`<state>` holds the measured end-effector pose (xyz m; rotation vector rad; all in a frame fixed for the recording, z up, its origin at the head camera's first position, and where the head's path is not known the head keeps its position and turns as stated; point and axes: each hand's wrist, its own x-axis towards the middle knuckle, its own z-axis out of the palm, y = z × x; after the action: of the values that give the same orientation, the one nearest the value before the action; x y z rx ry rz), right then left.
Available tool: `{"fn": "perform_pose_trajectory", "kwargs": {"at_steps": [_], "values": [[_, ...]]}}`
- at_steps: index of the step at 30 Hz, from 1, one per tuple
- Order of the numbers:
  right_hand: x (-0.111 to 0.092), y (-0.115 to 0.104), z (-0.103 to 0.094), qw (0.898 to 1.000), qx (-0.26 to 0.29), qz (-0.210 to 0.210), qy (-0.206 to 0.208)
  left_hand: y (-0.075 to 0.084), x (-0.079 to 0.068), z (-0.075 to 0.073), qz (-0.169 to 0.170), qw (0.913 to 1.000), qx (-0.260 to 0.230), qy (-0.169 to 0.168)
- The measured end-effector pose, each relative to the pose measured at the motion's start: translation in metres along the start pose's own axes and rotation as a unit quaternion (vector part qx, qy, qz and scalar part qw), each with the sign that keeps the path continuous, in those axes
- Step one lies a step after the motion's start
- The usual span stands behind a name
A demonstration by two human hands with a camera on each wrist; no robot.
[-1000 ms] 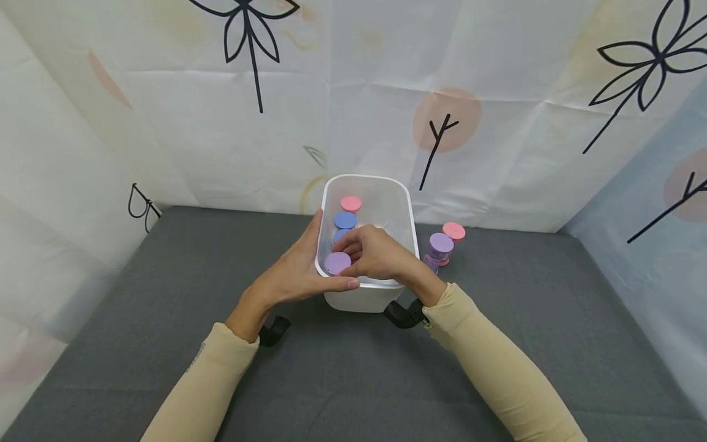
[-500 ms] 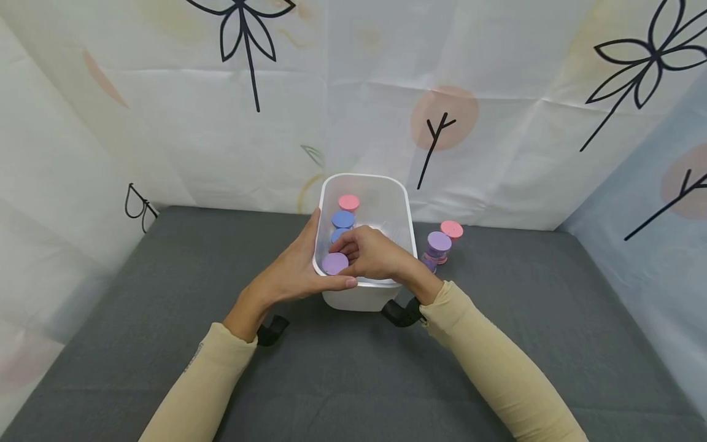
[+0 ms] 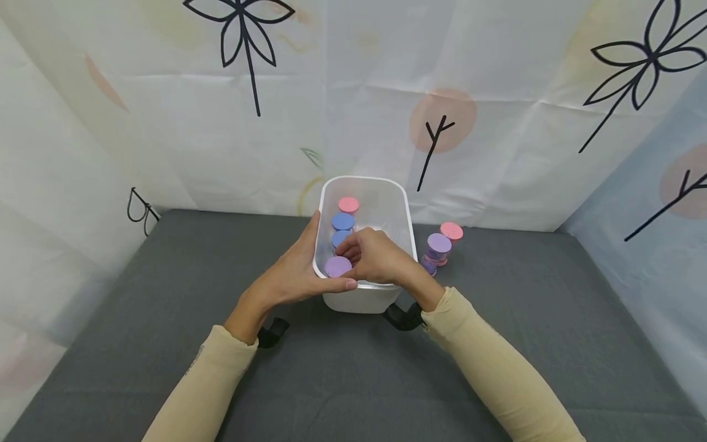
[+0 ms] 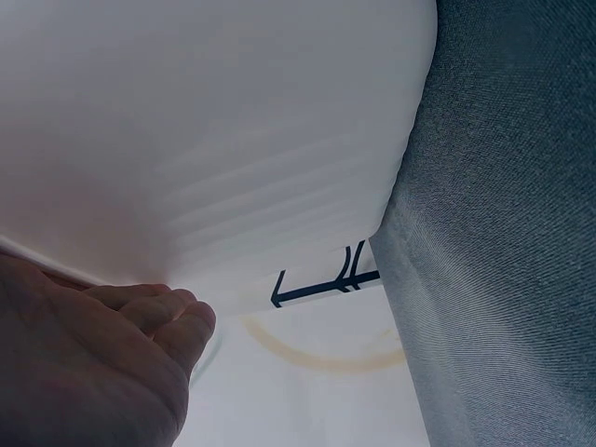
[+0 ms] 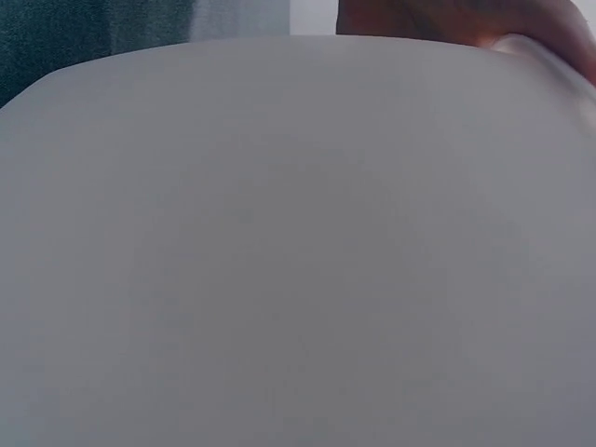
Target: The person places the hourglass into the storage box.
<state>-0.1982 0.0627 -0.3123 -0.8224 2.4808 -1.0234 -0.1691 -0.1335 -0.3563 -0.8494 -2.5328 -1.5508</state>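
In the head view a white plastic bin (image 3: 361, 301) stands on the grey cloth. My left hand (image 3: 289, 270) holds its near left corner, the thumb along the front rim and the fingers against the outer left wall; the left wrist view shows those fingers (image 4: 177, 321) on the wall. Inside the bin, my right hand (image 3: 381, 255) pinches a small purple-lidded jar (image 3: 337, 266) at the near left, its body mostly hidden. Behind it, along the left wall, are two blue-lidded jars (image 3: 343, 221) and a pink-lidded jar (image 3: 348, 204). The bin's wall fills the right wrist view.
Right of the bin, on the grey cloth (image 3: 525, 307), stand a purple-lidded jar (image 3: 439, 244) and a pink-lidded jar (image 3: 452, 231), with another purple jar (image 3: 428, 264) partly hidden by the bin and right wrist. A patterned white curtain (image 3: 370, 135) hangs close behind the bin.
My right hand and the purple-lidded jar have shifted slightly to the right inside the bin, and more of the nearer blue lid shows. The left hand keeps its hold on the bin.
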Motion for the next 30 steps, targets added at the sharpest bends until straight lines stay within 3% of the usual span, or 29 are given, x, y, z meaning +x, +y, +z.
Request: {"fn": "perform_pose_trajectory", "kwargs": {"at_steps": [8, 15, 21, 28, 30], "values": [[-0.013, 0.000, -0.005, 0.999, 0.031, -0.012, 0.030, 0.001, 0.000, 0.001, 0.002, 0.9999, -0.011, 0.000], [-0.034, 0.001, -0.016, 0.988, 0.104, -0.051, 0.097, -0.001, 0.000, 0.001, -0.003, 0.9998, -0.020, -0.002], [-0.059, 0.013, -0.031, 0.968, 0.174, -0.057, 0.170, 0.001, 0.001, 0.001, 0.001, 0.9994, -0.033, -0.005], [-0.088, 0.037, -0.047, 0.941, 0.226, -0.052, 0.247, 0.035, -0.003, -0.005, -0.001, 0.9986, -0.051, -0.011], [-0.094, 0.045, -0.052, 0.933, 0.244, -0.055, 0.260, 0.037, -0.003, -0.006, 0.000, 0.9990, -0.044, -0.011]]}}
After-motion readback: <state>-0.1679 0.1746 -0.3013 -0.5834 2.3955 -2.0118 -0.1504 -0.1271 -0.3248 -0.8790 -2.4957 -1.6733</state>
